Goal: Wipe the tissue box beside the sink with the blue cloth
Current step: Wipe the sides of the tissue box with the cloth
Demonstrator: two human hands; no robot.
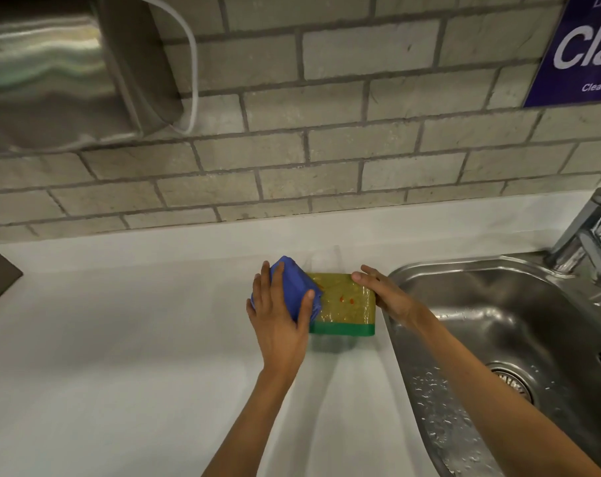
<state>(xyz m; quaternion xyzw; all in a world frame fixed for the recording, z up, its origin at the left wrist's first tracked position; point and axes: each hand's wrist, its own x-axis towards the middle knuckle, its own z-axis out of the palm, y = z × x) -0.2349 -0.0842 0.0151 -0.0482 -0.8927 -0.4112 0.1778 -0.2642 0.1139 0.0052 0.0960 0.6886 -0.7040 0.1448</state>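
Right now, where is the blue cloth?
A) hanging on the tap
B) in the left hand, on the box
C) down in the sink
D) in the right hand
B: the left hand grips the blue cloth against the left end of the tissue box, while the right hand holds the box's other end.

Yellow-green tissue box [347, 304] flat; blue cloth [293, 287] atop.

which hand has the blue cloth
The left hand: it grips the blue cloth against the tissue box. The right hand has no cloth and only holds the box's end nearest the sink.
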